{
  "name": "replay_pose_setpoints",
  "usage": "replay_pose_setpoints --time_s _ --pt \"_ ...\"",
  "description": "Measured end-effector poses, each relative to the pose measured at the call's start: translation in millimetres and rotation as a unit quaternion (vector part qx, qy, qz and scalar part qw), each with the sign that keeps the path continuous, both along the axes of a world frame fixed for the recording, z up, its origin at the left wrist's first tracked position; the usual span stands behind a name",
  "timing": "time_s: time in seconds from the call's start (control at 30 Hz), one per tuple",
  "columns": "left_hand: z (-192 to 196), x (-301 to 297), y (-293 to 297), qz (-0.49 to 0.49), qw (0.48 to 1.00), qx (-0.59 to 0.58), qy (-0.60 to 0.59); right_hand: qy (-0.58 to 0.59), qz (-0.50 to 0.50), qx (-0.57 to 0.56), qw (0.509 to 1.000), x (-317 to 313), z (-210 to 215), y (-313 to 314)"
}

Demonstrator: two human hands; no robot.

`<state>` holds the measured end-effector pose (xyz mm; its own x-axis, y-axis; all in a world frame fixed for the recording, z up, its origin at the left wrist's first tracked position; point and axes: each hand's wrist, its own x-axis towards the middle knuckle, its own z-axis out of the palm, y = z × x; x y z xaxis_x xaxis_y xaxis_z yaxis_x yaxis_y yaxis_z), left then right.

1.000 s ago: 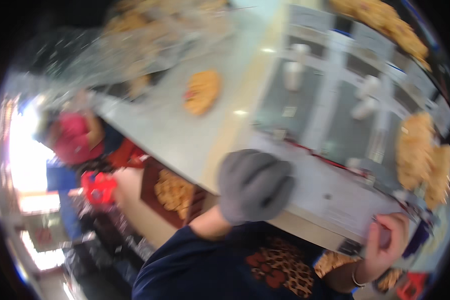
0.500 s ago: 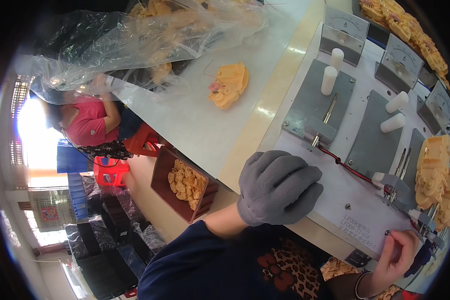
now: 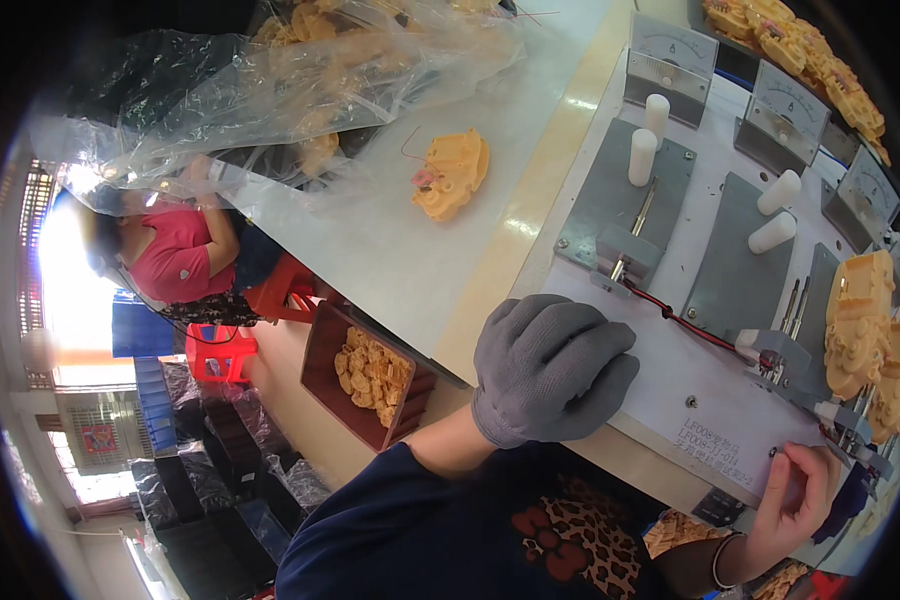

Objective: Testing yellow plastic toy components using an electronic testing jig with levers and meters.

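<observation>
Left hand (image 3: pixel 550 370): gloved, loosely curled, resting on white test board (image 3: pixel 710 400), grip empty | Right hand (image 3: pixel 795 495): bare, pinching board's near edge | Board: on worktop (image 3: pixel 410 250).

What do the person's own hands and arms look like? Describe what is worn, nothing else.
The left hand wears a grey knitted glove, and its arm has a dark navy sleeve. The right hand is bare, with a thin bangle at the wrist.

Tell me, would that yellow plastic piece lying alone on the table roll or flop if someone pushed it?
The yellow moulded piece looks rigid, so it probably would not flop. Its lumpy, flattish shape suggests sliding on the smooth table, not rolling. Its thin wires might snag.
</observation>
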<state>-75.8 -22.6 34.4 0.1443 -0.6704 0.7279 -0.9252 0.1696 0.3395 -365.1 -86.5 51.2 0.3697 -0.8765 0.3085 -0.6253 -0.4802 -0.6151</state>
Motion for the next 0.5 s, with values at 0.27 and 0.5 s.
replay_pose_setpoints --time_s 0.27,0.5 --pt "2.4 -7.0 -5.7 -0.016 1.000 0.006 0.010 0.024 -0.008 -0.022 0.999 4.9 3.9 -3.1" --pt "59.5 4.8 4.4 -0.212 0.973 -0.052 0.075 -0.275 -0.038 -0.054 0.959 20.2 -2.1 -6.5"
